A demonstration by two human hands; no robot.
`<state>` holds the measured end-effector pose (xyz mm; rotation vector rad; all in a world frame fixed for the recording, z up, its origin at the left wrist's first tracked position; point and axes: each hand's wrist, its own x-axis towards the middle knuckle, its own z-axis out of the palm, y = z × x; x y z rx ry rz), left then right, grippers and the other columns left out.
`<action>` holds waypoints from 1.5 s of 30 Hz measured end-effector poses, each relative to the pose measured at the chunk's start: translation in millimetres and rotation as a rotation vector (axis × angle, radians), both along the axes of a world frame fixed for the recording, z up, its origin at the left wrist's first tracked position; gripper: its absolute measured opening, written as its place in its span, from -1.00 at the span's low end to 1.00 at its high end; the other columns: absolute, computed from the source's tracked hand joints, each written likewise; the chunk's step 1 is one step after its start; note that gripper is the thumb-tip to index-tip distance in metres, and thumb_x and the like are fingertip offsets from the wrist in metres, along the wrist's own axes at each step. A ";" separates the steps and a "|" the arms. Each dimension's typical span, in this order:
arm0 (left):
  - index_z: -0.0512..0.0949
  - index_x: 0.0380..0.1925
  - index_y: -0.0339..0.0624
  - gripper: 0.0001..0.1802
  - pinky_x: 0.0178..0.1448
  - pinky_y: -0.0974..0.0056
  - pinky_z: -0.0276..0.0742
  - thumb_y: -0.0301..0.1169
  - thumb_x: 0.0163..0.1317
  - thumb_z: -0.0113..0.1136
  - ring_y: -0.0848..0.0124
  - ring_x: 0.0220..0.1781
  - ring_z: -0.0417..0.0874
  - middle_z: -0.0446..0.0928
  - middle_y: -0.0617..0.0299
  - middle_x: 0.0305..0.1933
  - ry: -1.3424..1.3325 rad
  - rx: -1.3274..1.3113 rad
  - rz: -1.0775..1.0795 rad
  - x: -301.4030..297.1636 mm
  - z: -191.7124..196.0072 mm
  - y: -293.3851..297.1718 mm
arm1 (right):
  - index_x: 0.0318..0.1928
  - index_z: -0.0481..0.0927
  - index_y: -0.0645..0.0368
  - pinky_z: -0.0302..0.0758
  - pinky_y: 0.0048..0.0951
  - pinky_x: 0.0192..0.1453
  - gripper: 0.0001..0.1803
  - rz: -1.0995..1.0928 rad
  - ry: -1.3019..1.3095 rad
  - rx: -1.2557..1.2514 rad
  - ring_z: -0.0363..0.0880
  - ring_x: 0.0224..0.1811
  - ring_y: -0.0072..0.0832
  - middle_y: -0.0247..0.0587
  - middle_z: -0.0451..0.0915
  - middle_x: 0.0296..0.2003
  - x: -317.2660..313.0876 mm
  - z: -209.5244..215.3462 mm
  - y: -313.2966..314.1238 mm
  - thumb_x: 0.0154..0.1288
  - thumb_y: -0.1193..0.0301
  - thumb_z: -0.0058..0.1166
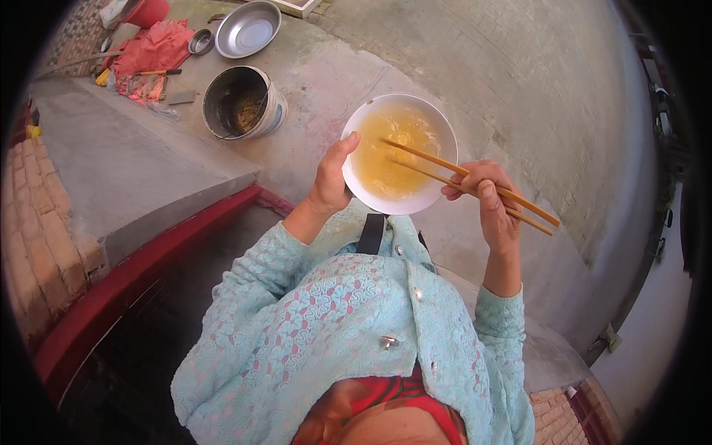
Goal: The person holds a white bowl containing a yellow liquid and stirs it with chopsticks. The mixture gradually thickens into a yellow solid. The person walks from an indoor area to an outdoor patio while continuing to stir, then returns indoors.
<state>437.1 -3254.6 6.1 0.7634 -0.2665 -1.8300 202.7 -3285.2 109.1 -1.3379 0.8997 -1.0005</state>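
A white bowl (pixel 358 182) is held up in front of my chest, with yellowish, wet-looking liquid (pixel 393 174) inside. My left hand (pixel 332 174) grips the bowl's left side, thumb over the rim and the other fingers hidden beneath. In my right hand (pixel 493 196), closed near their upper half, is a pair of wooden chopsticks (pixel 437 161). Their tips reach into the yellow liquid, slightly apart from each other. Pale blue lace sleeves cover both of my forearms.
Ahead and left on the concrete floor stands a bucket (pixel 276 111) with some brownish matter at its bottom. Beyond it lie a metal basin (pixel 248 30), a small metal bowl (pixel 201 42) and red sheeting (pixel 152 52). A red-painted edge (pixel 159 256) runs along my left.
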 end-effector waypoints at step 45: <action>0.38 0.02 -0.41 -0.51 0.06 0.34 0.45 -0.18 0.35 -0.19 0.36 -0.04 0.57 0.52 0.05 -0.01 -0.067 0.083 1.165 210.1 4.8 -39.1 | -0.29 0.52 0.31 0.60 -0.32 -0.22 -0.62 1.134 0.051 0.167 0.63 -0.33 -0.30 -0.04 0.54 -0.28 347.7 -19.1 -271.5 0.40 0.19 -0.12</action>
